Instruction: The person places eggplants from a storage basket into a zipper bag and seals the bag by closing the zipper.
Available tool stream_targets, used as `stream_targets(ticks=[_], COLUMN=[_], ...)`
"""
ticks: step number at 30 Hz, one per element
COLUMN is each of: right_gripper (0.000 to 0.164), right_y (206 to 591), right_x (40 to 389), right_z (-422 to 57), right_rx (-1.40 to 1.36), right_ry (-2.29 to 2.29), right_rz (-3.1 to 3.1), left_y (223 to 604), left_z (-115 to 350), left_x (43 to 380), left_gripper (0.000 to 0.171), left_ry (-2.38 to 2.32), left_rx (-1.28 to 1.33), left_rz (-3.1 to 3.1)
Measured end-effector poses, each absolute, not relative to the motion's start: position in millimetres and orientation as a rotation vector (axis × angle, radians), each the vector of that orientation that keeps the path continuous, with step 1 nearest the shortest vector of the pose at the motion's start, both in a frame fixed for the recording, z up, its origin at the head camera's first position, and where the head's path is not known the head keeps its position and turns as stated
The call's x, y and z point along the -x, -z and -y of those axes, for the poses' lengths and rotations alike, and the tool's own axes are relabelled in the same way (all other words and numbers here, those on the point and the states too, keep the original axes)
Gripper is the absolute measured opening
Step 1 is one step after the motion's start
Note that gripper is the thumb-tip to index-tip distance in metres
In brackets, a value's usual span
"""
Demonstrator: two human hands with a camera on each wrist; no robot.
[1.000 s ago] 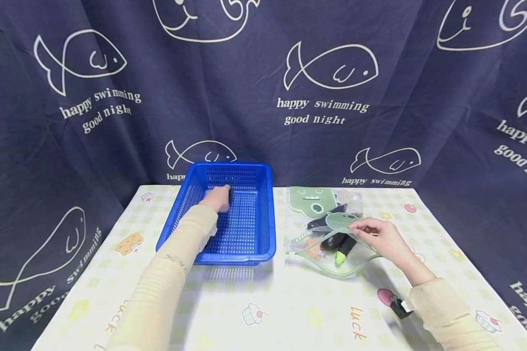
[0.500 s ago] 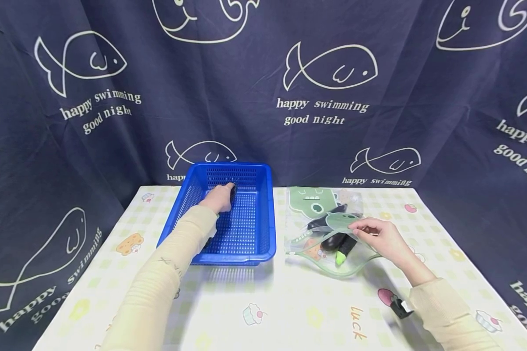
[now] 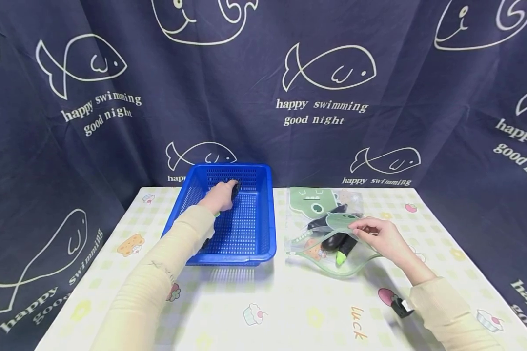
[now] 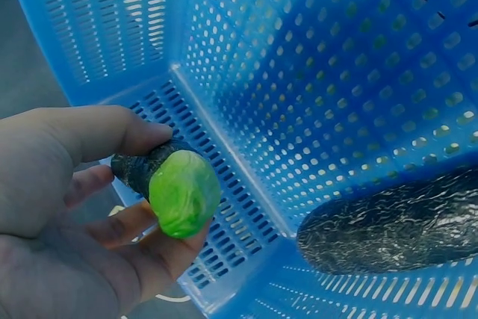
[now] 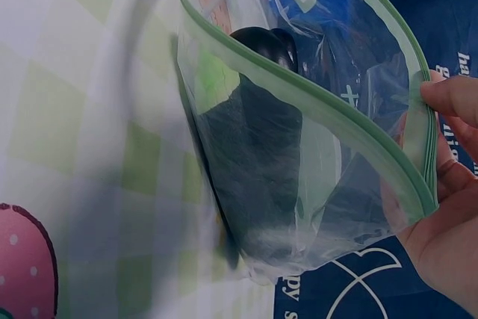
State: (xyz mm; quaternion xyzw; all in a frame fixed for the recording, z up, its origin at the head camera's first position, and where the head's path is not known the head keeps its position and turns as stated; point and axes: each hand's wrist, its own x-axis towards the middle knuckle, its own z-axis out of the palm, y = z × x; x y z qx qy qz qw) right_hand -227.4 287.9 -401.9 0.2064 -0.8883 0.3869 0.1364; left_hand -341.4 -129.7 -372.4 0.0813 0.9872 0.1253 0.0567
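In the head view my left hand [image 3: 218, 196] is inside the blue basket [image 3: 234, 258]. In the left wrist view its thumb and fingers hold a dark, bumpy cucumber [image 4: 184, 193] by its bright green end. Another dark, bumpy cucumber [image 4: 388, 229] lies in the basket, mostly hidden by my sleeve in the head view. My right hand [image 3: 384, 239] pinches the green-edged rim of a clear zip bag [image 3: 338, 274], whose mouth gapes. Inside the bag are glossy dark eggplants [image 3: 332, 241] and a dark vegetable with a green tip [image 3: 340, 258].
A pale checked tablecloth [image 3: 290, 317] with printed cakes and fruit covers the table. Behind it hangs a dark blue curtain [image 3: 254, 117] with fish drawings. A small black device [image 3: 401, 307] sits at my right wrist.
My left hand has risen slightly and shifted right within the basket, carrying the cucumber. My left forearm has swung a little left. The right hand and the bag stay still.
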Motion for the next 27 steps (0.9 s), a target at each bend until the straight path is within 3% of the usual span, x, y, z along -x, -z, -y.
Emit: stream_targets(ticks=[27], right_gripper=[0.013], right_y=[403], right_x=[232], right_z=[-289], right_rx=[-0.606], right_ry=[-1.117], right_rz=[2.595], left_y=[348], left_z=[121], left_x=[318], left_gripper=[0.071], left_ry=[-0.461], left_rx=[-0.353], left_rz=[-3.044])
